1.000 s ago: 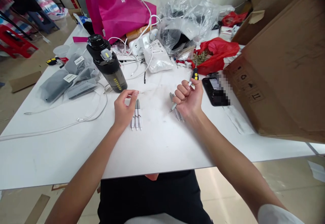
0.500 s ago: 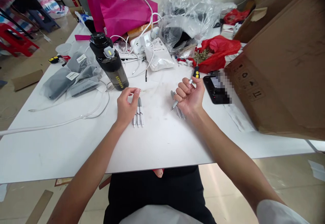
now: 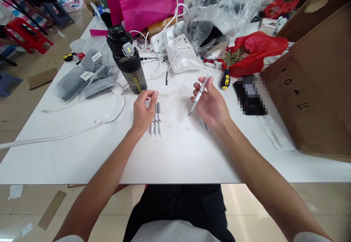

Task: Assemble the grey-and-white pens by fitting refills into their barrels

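Note:
My right hand [image 3: 211, 104] holds a white and silver pen [image 3: 199, 94] loosely in its partly uncurled fingers, tip pointing down and left, above the white table [image 3: 175, 154]. More pens [image 3: 204, 125] lie under that hand, mostly hidden. My left hand [image 3: 143, 111] rests on the table with its fingertips curled at the top ends of three pens [image 3: 156, 122] lying side by side.
A dark water bottle [image 3: 127, 60] stands just behind my left hand. A yellow-handled screwdriver [image 3: 225, 79] and a black phone [image 3: 248, 95] lie right of my right hand. A big cardboard box [image 3: 315, 77] fills the right. Grey packets [image 3: 82, 81], cables, bags crowd the back.
My right hand has opened from a fist, and the pen now lies across its loosened fingers. The view has shifted down and left. My left hand stays by the three pens.

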`<state>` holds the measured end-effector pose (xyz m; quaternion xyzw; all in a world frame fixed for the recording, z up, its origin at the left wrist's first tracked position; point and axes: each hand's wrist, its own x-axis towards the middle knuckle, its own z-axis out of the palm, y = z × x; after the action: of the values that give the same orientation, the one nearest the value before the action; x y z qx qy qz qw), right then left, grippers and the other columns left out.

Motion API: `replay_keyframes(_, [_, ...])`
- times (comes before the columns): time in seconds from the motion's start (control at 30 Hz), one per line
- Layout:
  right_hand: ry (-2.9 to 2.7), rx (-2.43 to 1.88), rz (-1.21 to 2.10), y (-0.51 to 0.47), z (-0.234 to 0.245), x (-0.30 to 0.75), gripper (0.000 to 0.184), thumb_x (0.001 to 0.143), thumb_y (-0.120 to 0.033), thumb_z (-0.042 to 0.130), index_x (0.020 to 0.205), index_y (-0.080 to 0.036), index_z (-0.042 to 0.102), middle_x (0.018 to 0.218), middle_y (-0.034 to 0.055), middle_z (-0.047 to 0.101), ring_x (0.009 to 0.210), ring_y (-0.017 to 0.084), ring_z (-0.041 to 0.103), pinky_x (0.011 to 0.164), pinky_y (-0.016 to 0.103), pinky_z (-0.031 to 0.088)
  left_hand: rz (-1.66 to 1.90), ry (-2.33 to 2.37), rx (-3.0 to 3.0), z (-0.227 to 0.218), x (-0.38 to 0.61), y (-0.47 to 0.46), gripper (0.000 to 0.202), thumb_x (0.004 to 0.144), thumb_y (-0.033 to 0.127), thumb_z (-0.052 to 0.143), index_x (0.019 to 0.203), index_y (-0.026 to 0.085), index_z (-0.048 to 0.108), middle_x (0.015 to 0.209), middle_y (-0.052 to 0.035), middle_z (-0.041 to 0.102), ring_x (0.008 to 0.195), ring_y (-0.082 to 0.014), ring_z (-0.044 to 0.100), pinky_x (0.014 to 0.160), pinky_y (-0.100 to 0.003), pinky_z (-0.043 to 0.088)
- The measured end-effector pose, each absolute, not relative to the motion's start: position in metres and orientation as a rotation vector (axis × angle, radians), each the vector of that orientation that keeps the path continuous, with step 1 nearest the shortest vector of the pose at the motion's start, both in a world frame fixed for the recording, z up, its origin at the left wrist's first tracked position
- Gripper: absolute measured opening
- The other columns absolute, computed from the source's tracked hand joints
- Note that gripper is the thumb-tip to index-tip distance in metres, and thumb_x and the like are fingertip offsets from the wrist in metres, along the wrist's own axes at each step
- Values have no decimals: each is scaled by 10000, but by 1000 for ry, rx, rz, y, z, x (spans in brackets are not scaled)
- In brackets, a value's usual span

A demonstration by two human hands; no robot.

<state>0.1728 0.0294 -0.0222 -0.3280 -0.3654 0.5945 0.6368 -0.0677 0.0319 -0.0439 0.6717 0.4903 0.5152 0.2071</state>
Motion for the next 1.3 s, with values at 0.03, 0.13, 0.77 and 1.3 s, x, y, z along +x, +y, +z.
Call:
replay_keyframes(0.03, [-869,-769,1329,29,-24,172,423,940,-675,792,1090,-298,674,963,-8,645,778,136,633,688,273,599,1439,1373,1863,-45,-69,33,296,1111,483,575,1039,238,725,1097,-54,784,1054,-210,718,963,-362,533])
replay_keyframes(0.13, [-978,-795,1181,28,-26,168,413,942,-683,791,1036,-299,674,988,-6,655,716,124,611,645,276,575,1454,1388,1833,-47,-72,36,289,1110,480,583,1059,237,731,1089,-54,788,1039,-207,720,962,-360,527])
replay_keyframes(0.77, [-2403,-574,358,-11,-57,137,309,1076,-446,676,1145,-146,650,1212,191,633,883,233,614,766,397,584,1042,1240,2088,-55,-75,37,156,1080,293,598,1173,242,712,1181,-76,751,1094,-240,690,1023,-422,552])
replay_keyframes(1.3, [-2434,-649,429,-7,-60,140,444,1019,-570,720,1224,-180,672,1165,173,654,991,310,609,882,494,538,951,1292,2263,-62,-72,36,159,1078,282,582,1167,236,707,1170,-91,710,1141,-281,639,1074,-469,497])
